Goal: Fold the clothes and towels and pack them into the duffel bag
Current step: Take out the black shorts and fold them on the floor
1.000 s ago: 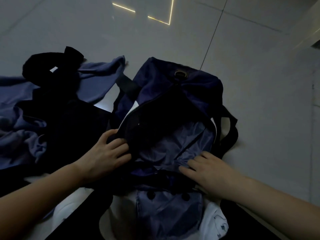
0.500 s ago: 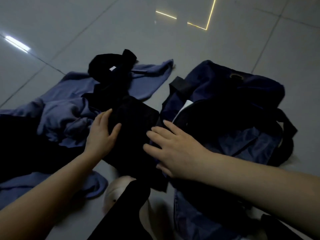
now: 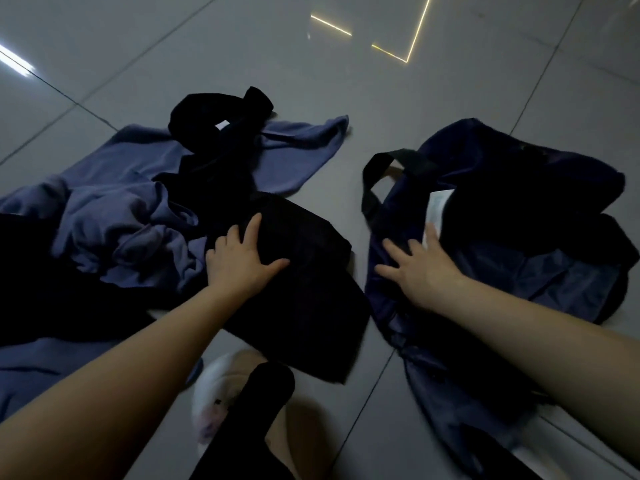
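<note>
Fingers of left hand flat on folded black garment; right hand spread on duffel bag.

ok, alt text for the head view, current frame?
A person's left hand lies flat on a folded black garment while the right hand rests open on the navy duffel bag beside it on a grey tiled floor. Crumpled blue and black clothes lie further left.

left arm: bare, enters from lower left, reaches up toward frame centre | left hand: palm down, fingers straight and spread, thumb out to the right | right arm: bare, enters from lower right edge | right hand: right of centre, palm down, fingers splayed flat
</note>
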`<state>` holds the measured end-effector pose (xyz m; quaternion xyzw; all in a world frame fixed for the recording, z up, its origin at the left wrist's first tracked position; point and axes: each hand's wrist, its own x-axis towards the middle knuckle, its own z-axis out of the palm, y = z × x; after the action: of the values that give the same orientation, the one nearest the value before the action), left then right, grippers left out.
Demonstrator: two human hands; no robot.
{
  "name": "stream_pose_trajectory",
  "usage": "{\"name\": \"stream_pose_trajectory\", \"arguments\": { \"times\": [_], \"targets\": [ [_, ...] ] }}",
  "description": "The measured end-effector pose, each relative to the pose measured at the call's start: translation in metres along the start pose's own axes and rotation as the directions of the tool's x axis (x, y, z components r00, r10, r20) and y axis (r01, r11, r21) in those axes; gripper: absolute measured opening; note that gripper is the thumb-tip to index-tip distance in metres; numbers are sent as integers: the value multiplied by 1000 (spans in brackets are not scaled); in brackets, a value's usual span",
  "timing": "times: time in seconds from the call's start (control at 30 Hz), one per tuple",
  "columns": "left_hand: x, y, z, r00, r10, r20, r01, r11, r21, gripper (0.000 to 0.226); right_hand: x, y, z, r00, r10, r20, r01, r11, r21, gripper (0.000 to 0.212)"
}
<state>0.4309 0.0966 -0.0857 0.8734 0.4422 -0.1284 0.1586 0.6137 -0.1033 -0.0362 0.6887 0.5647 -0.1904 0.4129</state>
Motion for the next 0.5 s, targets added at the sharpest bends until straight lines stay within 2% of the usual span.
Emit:
{"name": "stream_pose_trajectory", "arguments": {
  "times": [0.13, 0.2, 0.27, 0.3, 0.33, 0.37, 0.43, 0.5],
  "targets": [
    [-8, 27, 8, 997, -46, 65, 48, 998, -39, 101, -13, 27, 16, 997, 39, 65, -41, 999, 25, 61],
    [-12, 40, 12, 995, -82, 61, 82, 997, 3, 102, -24, 24, 15, 996, 9, -91, 4, 990, 141, 58],
    [-13, 49, 14, 996, -84, 37, 82, 995, 55, 104, -35, 6, 11, 945, 63, -322, 67, 923, 379, 43],
    [-12, 52, 14, 995, -91, 32, 89, 994, 61, 106, -41, -6, 8, 935, 124, -332, 93, 818, 567, 41],
    [-11, 54, 14, 993, -109, 32, 107, 993, 53, 108, -46, -19, 5, 954, 155, -255, 93, 655, 749, 44],
    [-10, 57, 14, 990, -135, 35, 134, 990, 34, 110, -46, -29, 5, 986, 116, -116, 46, 483, 874, 53],
    [-9, 61, 13, 982, -182, 42, 184, 982, -40, 111, -36, -42, 9, 994, -3, 106, -102, 239, 966, 77],
    [-10, 67, 14, 981, -190, 46, 195, 958, -211, 103, -21, -48, 14, 980, 33, 195, -195, 0, 981, 89]
  ]
}}
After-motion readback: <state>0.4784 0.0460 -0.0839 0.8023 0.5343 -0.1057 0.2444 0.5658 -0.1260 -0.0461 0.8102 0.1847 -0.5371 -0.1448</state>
